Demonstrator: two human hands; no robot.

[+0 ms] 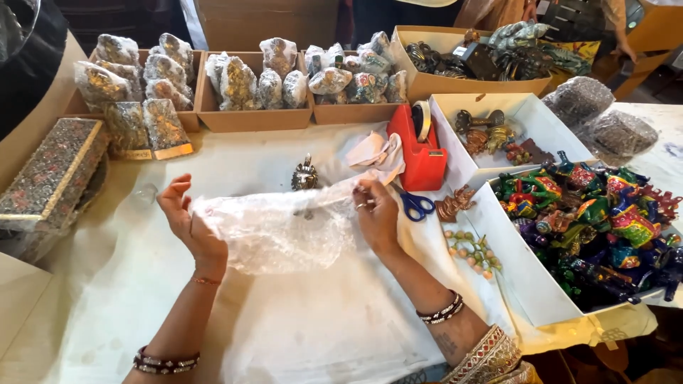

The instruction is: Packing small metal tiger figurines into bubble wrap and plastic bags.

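The clear bubble-wrap sheet (274,231) is stretched above the white-covered worktop (313,327) between your hands; it should handle light, limp and slippery, so grip its edges. Your left hand (186,217) pinches the left edge; your right hand (376,213) pinches the upper right corner. Left cardboard boxes (245,117) hold wrapped figurines; the right white box (523,281) holds painted figurines (597,220).

Bubble wrap sheet (274,231) stretched between two hands over white-covered table (320,327).

Left hand (186,217) gripping the sheet's left edge, right hand (376,213) pinching its upper right corner (ring on one finger). Small metal figurine (304,175) just behind the sheet; blue-handled scissors (415,206) beside right hand; red tape dispenser (421,153) beyond. White box of painted figurines (590,227) at right.
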